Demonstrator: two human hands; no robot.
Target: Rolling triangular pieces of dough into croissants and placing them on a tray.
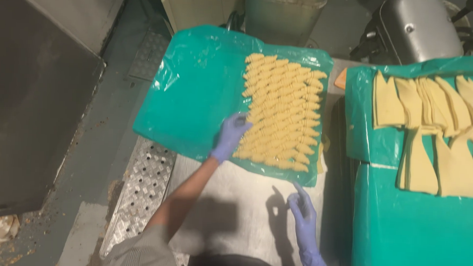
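My left hand [230, 136], in a purple glove, rests on a green plastic sheet [196, 88] at the left edge of several rows of rolled pale yellow dough pieces [282, 111]; whether its fingertips pinch a piece I cannot tell. My right hand [303, 218], also gloved, hovers over the bare metal table [233, 202] just below the sheet's front edge, fingers apart and holding nothing. To the right, flat triangular dough cut-outs [438, 131] lie overlapped on a second green sheet [418, 231].
A metal machine housing [411, 23] stands at the back right. A diamond-plate step [138, 187] and a dirty floor [87, 142] lie left of the table. A large dark metal panel [30, 97] fills the far left.
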